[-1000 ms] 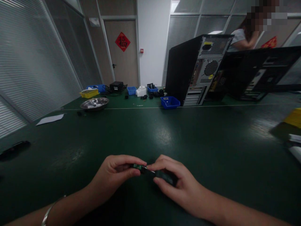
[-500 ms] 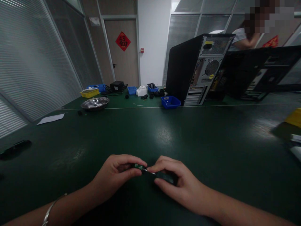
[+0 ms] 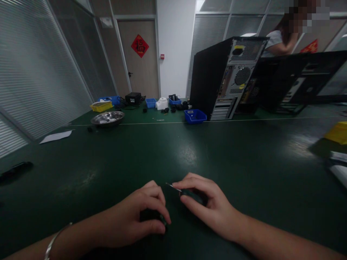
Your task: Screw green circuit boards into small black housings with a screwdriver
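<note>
My right hand (image 3: pixel 206 202) is closed around the dark handle of a small screwdriver (image 3: pixel 191 195). Its thin metal shaft points up and left, towards the space between my hands. Lower on the left, my left hand (image 3: pixel 141 213) has thumb and fingers curled around a small green circuit board (image 3: pixel 162 219). Most of the board is hidden by the fingers. The screwdriver tip is apart from the board. Both hands are low over the dark green table (image 3: pixel 121 159).
A steel bowl (image 3: pixel 108 118) and a paper sheet (image 3: pixel 56 137) lie back left. Further back are a blue tray (image 3: pixel 195 116) and a computer tower (image 3: pixel 211 79). A yellow bin (image 3: pixel 337 133) stands right, a dark object (image 3: pixel 16 171) left. A person (image 3: pixel 280 41) is behind the computers.
My left hand has dropped lower and turned with the circuit board, away from the screwdriver. The screwdriver tip, earlier at the board, now points freely up and left.
</note>
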A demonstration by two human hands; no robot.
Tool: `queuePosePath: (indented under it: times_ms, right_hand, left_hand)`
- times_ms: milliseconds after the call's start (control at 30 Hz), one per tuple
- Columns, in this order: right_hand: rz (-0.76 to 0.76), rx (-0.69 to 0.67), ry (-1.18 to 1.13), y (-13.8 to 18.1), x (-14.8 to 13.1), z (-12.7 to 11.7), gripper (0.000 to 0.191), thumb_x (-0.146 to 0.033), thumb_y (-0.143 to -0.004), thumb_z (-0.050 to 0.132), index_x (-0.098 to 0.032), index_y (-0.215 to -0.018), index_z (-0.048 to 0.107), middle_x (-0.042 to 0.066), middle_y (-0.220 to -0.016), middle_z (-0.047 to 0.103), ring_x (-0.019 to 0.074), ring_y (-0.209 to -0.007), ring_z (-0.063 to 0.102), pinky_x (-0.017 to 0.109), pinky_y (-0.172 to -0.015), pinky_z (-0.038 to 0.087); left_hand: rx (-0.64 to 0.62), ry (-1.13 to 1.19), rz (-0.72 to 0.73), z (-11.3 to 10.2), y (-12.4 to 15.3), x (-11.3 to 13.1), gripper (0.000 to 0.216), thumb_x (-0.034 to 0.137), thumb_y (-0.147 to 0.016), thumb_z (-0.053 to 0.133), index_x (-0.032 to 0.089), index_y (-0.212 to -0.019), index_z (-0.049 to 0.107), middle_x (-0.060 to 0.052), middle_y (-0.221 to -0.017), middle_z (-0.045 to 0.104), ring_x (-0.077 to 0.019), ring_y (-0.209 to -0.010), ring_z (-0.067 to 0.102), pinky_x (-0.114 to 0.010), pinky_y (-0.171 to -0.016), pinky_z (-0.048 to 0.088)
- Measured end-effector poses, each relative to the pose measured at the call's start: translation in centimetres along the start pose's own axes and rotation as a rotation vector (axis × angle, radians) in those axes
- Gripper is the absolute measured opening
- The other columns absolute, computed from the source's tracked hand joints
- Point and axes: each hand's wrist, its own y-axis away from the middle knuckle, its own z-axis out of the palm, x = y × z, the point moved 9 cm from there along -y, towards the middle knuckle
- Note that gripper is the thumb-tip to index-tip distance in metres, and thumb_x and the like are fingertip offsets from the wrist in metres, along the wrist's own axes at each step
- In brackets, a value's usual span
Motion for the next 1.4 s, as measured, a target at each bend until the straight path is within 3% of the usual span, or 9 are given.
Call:
queuePosePath:
  times_ms: [133,233,400,600,767,1033,1267,1400]
  right_hand:
    - [-0.001,-0.019,0.004,0.0,0.0,0.2,0.025,-0.015,-0.09,0.059,-0.016,-0.113,0.069,0.009,-0.094,0.067,0.0197,-0.085,0.064,0.033,-0.075,0.049]
    - [0.013,-0.019,0.032,0.1,0.2,0.2,0.024,-0.016,-0.092,0.058,-0.018,-0.114,0.068,0.007,-0.094,0.066,0.0188,-0.084,0.063,0.031,-0.074,0.048]
    - [0.072,-0.024,0.126,0.2,0.8,0.1,0.033,-0.019,-0.09,0.06,-0.021,-0.123,0.059,0.007,-0.106,0.063,0.0206,-0.094,0.06,0.032,-0.079,0.048]
    - [0.11,-0.359,0.225,0.0,0.5,1.5,0.031,-0.007,-0.081,0.064,-0.017,-0.11,0.065,0.004,-0.097,0.062,0.0176,-0.088,0.06,0.029,-0.08,0.048]
    - [0.107,-0.533,0.316,0.5,0.3,2.5,0.032,-0.01,-0.082,0.066,-0.019,-0.112,0.067,0.004,-0.1,0.062,0.0173,-0.089,0.061,0.027,-0.08,0.048]
    - [0.118,-0.531,0.359,0.6,0.9,2.6,0.021,-0.02,-0.086,0.069,-0.017,-0.107,0.067,0.005,-0.101,0.064,0.0178,-0.092,0.062,0.026,-0.081,0.049]
    - [0.06,-0.551,0.227,0.4,-0.3,2.2,0.047,0.007,-0.074,0.054,-0.018,-0.112,0.067,0.006,-0.11,0.063,0.018,-0.098,0.062,0.027,-0.089,0.049]
    - [0.05,-0.564,0.276,0.6,-0.3,2.5,0.04,0.003,-0.077,0.057,-0.019,-0.108,0.068,0.004,-0.103,0.063,0.0176,-0.091,0.064,0.026,-0.081,0.051]
  left_hand:
    - [-0.015,-0.006,-0.005,0.4,0.2,0.1,0.023,0.026,-0.089,0.066,0.028,-0.111,0.07,-0.005,-0.108,0.06,-0.0224,-0.105,0.055,-0.035,-0.093,0.044]
    - [0.049,0.029,0.033,0.0,0.3,-0.1,0.035,0.024,-0.089,0.066,0.029,-0.123,0.061,-0.005,-0.12,0.057,-0.0228,-0.113,0.051,-0.036,-0.098,0.041]
    - [0.196,-0.112,-0.041,-1.4,0.4,-0.8,0.021,0.037,-0.089,0.065,0.02,-0.099,0.057,-0.004,-0.099,0.057,-0.0228,-0.092,0.052,-0.034,-0.079,0.043]
    - [0.042,-0.286,-0.129,0.1,0.2,-0.2,0.062,0.061,-0.063,0.08,0.017,-0.1,0.057,-0.007,-0.1,0.057,-0.0266,-0.087,0.05,-0.038,-0.076,0.04]
    - [0.014,-0.307,-0.153,0.7,0.3,-0.4,0.038,0.047,-0.077,0.074,0.019,-0.098,0.058,-0.006,-0.098,0.058,-0.0255,-0.087,0.051,-0.039,-0.079,0.039]
    - [0.085,-0.17,-0.097,-0.1,0.0,-0.4,0.028,0.029,-0.082,0.072,0.022,-0.106,0.058,-0.003,-0.1,0.059,-0.0225,-0.092,0.054,-0.034,-0.078,0.042]
    - [0.134,-0.127,-0.089,-0.5,0.3,-0.9,0.031,0.028,-0.083,0.071,0.024,-0.112,0.06,-0.002,-0.098,0.061,-0.0216,-0.09,0.056,-0.033,-0.08,0.044]
    - [0.142,-0.123,-0.085,-0.5,0.4,-1.0,0.032,0.027,-0.083,0.07,0.024,-0.113,0.059,-0.003,-0.1,0.062,-0.0222,-0.092,0.056,-0.034,-0.081,0.044]
